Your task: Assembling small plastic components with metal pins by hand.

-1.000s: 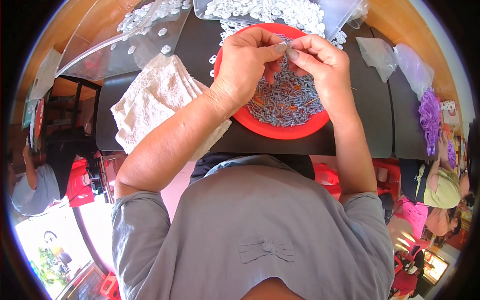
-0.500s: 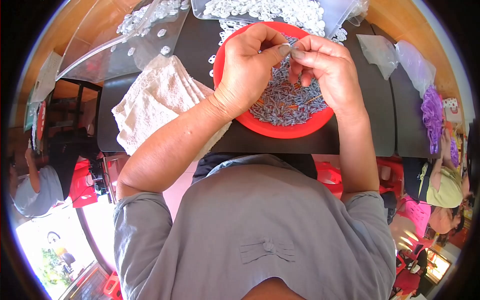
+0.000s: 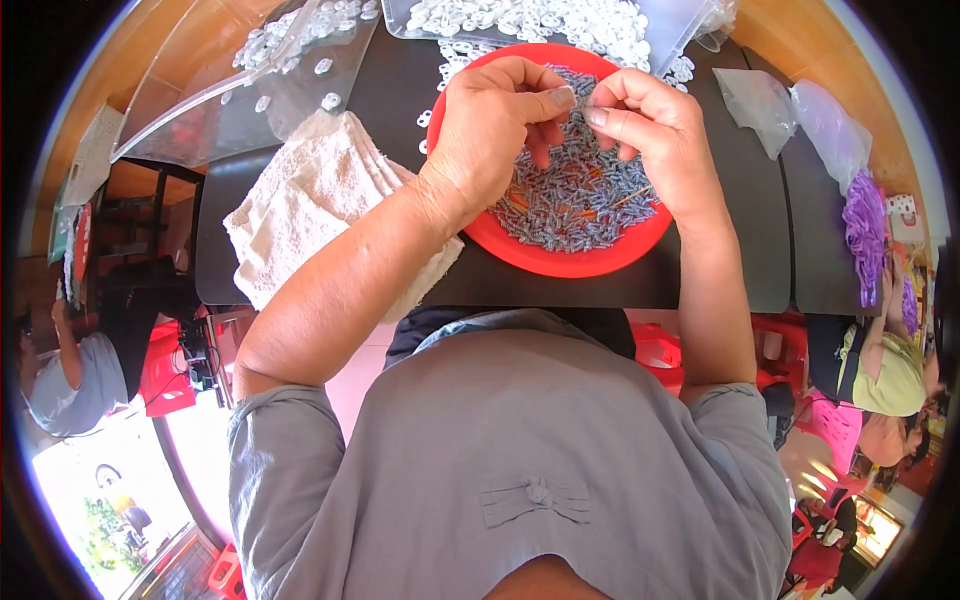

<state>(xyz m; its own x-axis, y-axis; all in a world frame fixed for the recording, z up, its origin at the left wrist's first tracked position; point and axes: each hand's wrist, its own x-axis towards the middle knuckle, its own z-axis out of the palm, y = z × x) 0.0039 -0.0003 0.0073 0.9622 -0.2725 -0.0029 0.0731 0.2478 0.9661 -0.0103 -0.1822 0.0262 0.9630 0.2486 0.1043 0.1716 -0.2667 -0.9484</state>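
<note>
Both hands are raised over a red basin (image 3: pixel 560 262) filled with small grey-blue tube-shaped pieces (image 3: pixel 575 215), with a few thin orange strips among them. My left hand (image 3: pixel 485 120) pinches thumb against forefinger over the basin's middle; a tiny pale bit shows at the tips, too small to name. Facing it, my right hand (image 3: pixel 660 125) also has thumb and forefinger pinched, and whatever is between them is hidden. A small gap separates the two pairs of fingertips. Beside my left forearm lies a crumpled whitish towel (image 3: pixel 310 205).
Behind the basin, a clear tub (image 3: pixel 665 40) holds many small white plastic pieces (image 3: pixel 540 15), some spilled on the dark table (image 3: pixel 740 230). More lie on a clear plastic sheet (image 3: pixel 290 110) at far left. Plastic bags (image 3: pixel 830 125) and a purple bundle (image 3: pixel 863 240) are right. People sit at both sides.
My fingertips were together and have drawn slightly apart, the left hand shifting a little to the left. The basin and towel stay put.
</note>
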